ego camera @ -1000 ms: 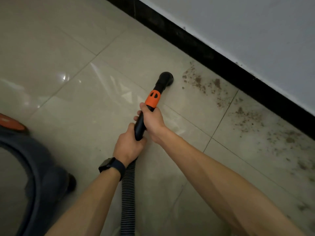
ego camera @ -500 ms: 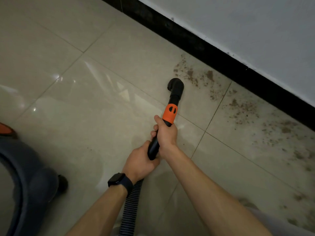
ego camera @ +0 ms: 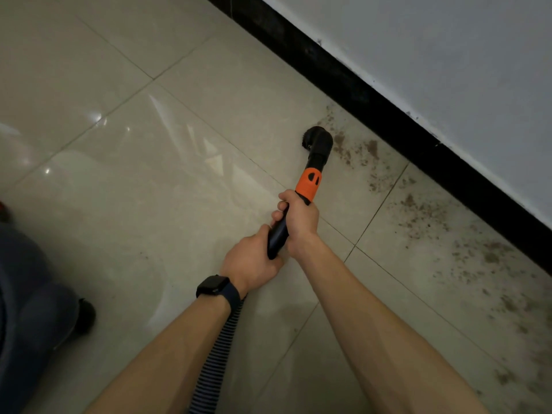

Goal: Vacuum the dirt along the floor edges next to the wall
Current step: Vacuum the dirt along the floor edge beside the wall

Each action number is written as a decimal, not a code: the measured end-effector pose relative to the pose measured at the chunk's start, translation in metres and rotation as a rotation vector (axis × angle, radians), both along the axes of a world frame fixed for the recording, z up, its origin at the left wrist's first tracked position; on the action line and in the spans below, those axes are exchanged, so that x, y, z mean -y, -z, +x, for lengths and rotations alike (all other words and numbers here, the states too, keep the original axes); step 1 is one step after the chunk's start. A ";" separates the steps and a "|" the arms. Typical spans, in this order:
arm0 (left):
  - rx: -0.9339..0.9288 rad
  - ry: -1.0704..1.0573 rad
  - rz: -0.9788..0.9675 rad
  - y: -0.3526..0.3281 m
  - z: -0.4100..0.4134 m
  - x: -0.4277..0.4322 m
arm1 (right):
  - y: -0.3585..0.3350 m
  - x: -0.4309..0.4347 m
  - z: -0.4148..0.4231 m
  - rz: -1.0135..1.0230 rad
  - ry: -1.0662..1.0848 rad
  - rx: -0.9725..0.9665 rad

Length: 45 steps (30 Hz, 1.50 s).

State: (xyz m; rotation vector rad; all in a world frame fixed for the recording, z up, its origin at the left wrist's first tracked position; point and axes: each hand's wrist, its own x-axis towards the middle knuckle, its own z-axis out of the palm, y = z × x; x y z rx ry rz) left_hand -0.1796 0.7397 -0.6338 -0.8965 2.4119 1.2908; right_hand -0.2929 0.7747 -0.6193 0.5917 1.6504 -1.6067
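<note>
Grip comes from both hands on one black vacuum handle point(ego camera: 277, 236). The right hand point(ego camera: 300, 218) is wrapped round its upper part, just below an orange collar point(ego camera: 309, 185). The left hand point(ego camera: 252, 261) is curled round the lower end, close behind the right. A dark watch point(ego camera: 213, 286) sits on the left wrist. From under that wrist a ribbed hose point(ego camera: 215, 354) runs back between the forearms to the bottom edge of the view.

Beyond the right hand, past the collar, the tube ends in a round black nozzle point(ego camera: 319, 141) set down on the glossy beige floor point(ego camera: 149, 180). The nozzle sits at the near edge of a patch of brown dirt point(ego camera: 358, 153), which lies between it and the black baseboard point(ego camera: 388, 115); nozzle and baseboard are near but apart.

To the right of the hands, more dirt point(ego camera: 424, 216) is scattered in specks and smudges over the tiles, following the baseboard down toward the right arm's side of the view. Above the baseboard rises a pale wall point(ego camera: 448, 55).

Far to the left of the left arm stands the dark vacuum body point(ego camera: 30, 309), partly cut off by the edge, with a black wheel point(ego camera: 85, 316) on the floor.
</note>
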 end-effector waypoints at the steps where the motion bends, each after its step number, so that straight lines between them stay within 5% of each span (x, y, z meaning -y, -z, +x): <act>1: 0.000 0.003 -0.020 0.001 -0.002 0.001 | 0.000 0.001 -0.002 -0.002 0.000 0.005; 18: 0.010 0.049 -0.172 0.005 -0.045 0.016 | -0.001 0.018 -0.043 0.041 0.007 -0.048; 25: 0.103 0.221 -0.136 -0.004 -0.080 0.028 | 0.004 0.017 -0.075 0.089 0.030 -0.068; 31: 0.333 0.192 -0.052 -0.016 -0.107 0.037 | 0.007 0.025 -0.098 0.112 -0.115 -0.009; 45: 0.307 0.016 -0.121 -0.055 -0.105 0.011 | -0.023 -0.003 -0.113 0.130 -0.553 -0.064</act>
